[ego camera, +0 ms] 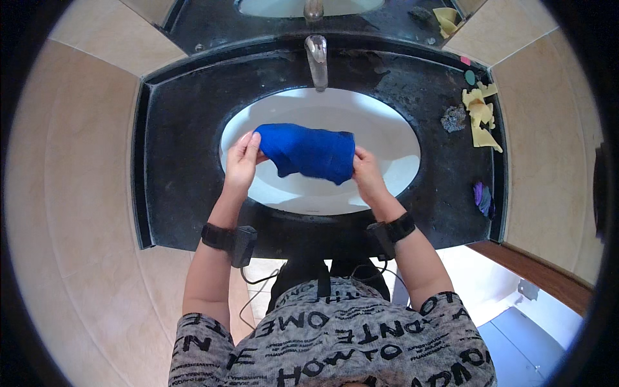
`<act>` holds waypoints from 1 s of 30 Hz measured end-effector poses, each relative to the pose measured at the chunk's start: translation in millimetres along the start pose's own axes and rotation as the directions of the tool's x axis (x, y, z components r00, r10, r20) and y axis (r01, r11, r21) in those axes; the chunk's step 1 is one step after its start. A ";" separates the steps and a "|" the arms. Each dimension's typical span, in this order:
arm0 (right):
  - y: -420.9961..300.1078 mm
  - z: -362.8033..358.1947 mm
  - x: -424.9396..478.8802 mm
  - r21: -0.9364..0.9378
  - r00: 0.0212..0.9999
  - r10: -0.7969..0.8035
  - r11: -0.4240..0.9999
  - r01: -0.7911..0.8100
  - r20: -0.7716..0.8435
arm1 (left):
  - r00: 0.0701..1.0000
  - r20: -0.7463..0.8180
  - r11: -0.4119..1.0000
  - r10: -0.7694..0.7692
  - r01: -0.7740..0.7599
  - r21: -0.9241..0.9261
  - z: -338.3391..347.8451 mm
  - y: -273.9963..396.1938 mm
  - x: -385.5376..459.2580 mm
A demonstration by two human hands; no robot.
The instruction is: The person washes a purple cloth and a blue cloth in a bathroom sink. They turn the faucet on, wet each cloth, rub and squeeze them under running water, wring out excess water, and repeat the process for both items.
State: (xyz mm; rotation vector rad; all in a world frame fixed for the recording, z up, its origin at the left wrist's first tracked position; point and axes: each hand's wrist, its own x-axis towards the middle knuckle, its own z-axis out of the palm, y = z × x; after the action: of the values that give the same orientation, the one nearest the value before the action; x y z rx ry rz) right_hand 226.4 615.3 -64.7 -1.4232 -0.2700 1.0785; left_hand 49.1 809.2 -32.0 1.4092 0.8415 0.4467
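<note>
A blue cloth (309, 151) is stretched between both hands above the white oval sink basin (319, 198). My left hand (243, 159) grips its left end, with the thumb on top. At the right end, my right hand (367, 175) holds the cloth's edge, its fingertips partly behind the fabric. The cloth hangs in a folded band with an uneven lower edge. Behind the basin stands a chrome faucet (317, 60), apart from the cloth; no stream of water is visible from it.
A dark stone countertop (184, 164) surrounds the basin. On its right side lie a metal scouring pad (453, 119), torn yellow pieces (480, 116), a green oval piece (469, 77), a pink piece (465, 60) and a purple and grey cloth (482, 198). A mirror (377, 24) stands behind.
</note>
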 end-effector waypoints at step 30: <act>61.9 -62.1 36.6 -0.800 0.988 -0.114 0.599 -0.018 -0.108 | 0.917 0.119 0.923 -0.381 0.369 0.109 -23.9 -81.9 42.4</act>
State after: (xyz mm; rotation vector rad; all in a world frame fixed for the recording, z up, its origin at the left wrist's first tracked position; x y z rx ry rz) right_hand 264.0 588.4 -147.8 -2.2856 -0.7579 0.8054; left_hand 42.3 844.0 -120.4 1.2994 1.0004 0.0178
